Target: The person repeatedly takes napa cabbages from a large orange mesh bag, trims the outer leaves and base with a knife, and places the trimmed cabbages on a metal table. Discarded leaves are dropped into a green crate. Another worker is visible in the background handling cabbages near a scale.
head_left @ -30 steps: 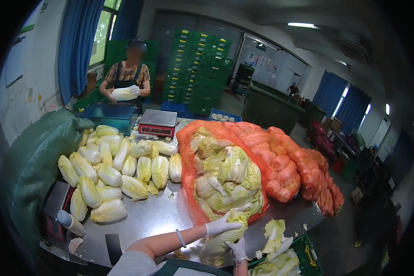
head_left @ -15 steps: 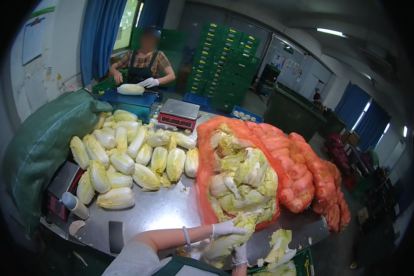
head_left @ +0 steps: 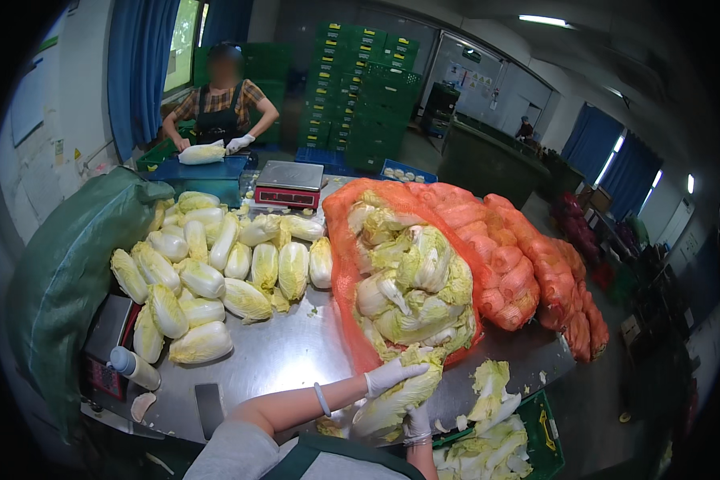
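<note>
A napa cabbage (head_left: 398, 402) with loose green outer leaves is tilted between my two hands at the table's near edge. My left hand (head_left: 392, 376), in a white glove, lies over its upper side with the fingers wrapped round it. Lower down, my right hand (head_left: 417, 422), also gloved, grips its right side; some of those fingers are hidden. Just beyond is an open orange mesh bag (head_left: 344, 296) full of untrimmed napa cabbages (head_left: 412, 300). Trimmed napa cabbages (head_left: 202, 280) lie heaped on the left of the metal table (head_left: 288, 352).
A green crate (head_left: 548, 456) of stripped leaves (head_left: 488, 440) stands near right. Filled orange mesh bags (head_left: 508, 272) sit beyond. A bottle (head_left: 134, 368), a phone-like dark slab (head_left: 209, 408) and a green sack (head_left: 72, 280) are left. Across the table, behind a scale (head_left: 290, 180), a co-worker (head_left: 220, 112) handles a cabbage.
My view has shifted, bringing more of the leaf-filled crate into sight. Both hands keep their hold on the cabbage. The co-worker's bare hand has come down to the other cabbage's end.
</note>
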Motion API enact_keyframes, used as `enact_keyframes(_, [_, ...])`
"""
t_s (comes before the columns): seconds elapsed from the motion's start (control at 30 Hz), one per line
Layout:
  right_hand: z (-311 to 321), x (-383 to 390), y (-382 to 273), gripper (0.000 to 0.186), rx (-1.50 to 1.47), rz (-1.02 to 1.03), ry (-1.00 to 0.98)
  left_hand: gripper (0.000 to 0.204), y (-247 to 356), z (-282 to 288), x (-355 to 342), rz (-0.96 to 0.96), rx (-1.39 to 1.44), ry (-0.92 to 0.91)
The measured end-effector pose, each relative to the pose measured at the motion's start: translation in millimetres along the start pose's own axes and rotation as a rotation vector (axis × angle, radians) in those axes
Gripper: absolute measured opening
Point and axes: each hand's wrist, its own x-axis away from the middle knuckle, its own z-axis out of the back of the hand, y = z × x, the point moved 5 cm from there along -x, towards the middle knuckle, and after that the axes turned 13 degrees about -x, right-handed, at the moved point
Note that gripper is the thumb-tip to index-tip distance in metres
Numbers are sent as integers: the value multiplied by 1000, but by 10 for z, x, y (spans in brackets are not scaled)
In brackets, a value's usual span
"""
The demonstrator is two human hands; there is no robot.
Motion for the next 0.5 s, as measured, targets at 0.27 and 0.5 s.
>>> enact_keyframes(0.27, [-59,203,158,97,-28,-42,-98,44,-12,-72,331,5,35,124])
enact_keyframes(0.5, [-314,380,150,86,-196,-108,-171,43,149,0,540,38,-234,73])
